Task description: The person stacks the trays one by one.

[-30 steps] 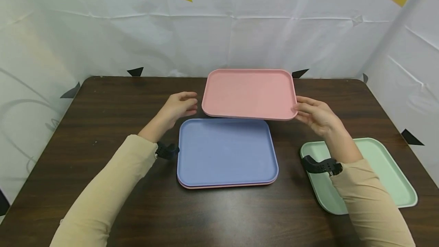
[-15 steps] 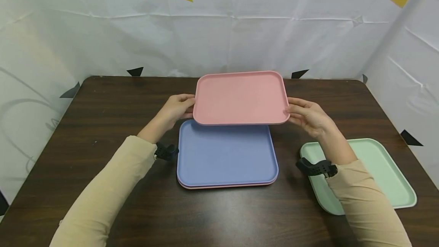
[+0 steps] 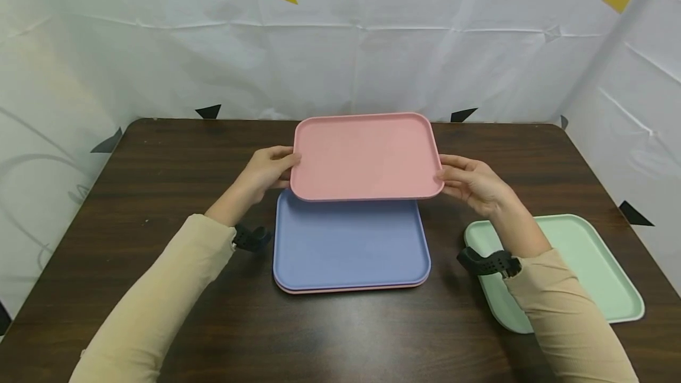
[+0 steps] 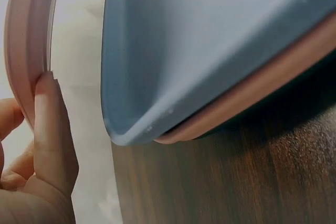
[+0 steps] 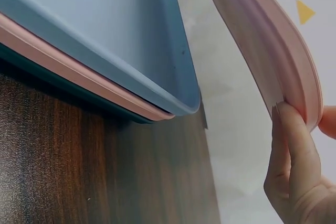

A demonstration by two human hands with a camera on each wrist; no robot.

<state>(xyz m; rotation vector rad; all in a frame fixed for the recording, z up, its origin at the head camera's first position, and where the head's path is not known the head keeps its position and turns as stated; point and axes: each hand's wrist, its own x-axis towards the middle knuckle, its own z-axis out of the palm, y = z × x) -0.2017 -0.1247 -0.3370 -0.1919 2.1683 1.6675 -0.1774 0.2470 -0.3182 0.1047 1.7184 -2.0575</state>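
Observation:
A pink rectangular tray (image 3: 366,157) is held up behind and above the blue tray (image 3: 352,247), overlapping its far edge in the head view. My left hand (image 3: 266,171) pinches the pink tray's left side, thumb on top and fingers beneath. At its right side, my right hand (image 3: 472,183) grips the rim in the same way. The blue tray tops a stack on the table; under it the right wrist view shows another pink tray (image 5: 79,72) and a dark green layer (image 5: 63,86) at the bottom.
Pale green trays (image 3: 580,270) lie at the right of the dark wood table (image 3: 175,194), partly under my right forearm. White sheeting (image 3: 351,70) with yellow and black triangles hangs behind and beside the table.
The pink tray has moved left and toward me, over the blue tray's far edge. My left hand, apart from it a second ago, has taken hold of its left side.

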